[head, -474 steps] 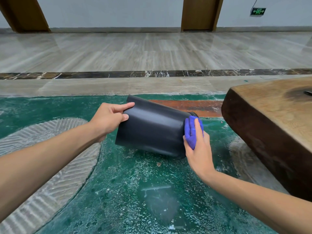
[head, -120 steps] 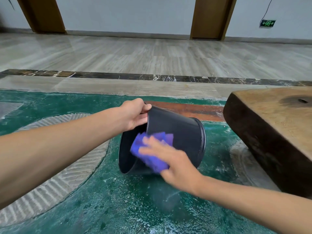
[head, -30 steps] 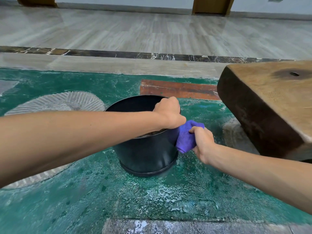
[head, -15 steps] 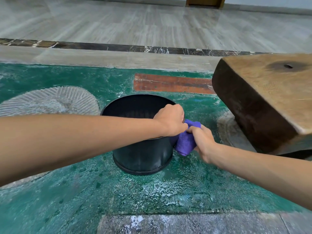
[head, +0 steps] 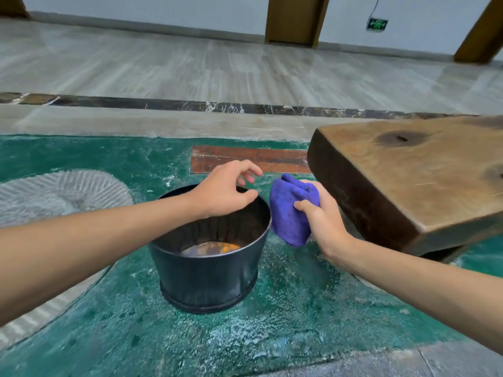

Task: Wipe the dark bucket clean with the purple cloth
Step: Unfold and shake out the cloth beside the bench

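the left hand (head: 226, 193) has just let go of the rim and hovers open above the upright bucket (head: 209, 257) on the green floor. beside it, the right hand (head: 324, 216) has lifted the bunched purple cloth (head: 291, 210) clear; wiping looks paused or done.

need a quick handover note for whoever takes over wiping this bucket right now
Left hand: open and empty, fingers spread above the far rim of the dark bucket, not gripping it.
Right hand: shut on the bunched purple cloth, held just right of the rim.
Bucket: upright on the wet green floor, left of the wooden slab.
Done: cannot judge how clean it is; a glare or residue shows on the inside bottom.
Left: check the inside bottom, wipe again if needed.
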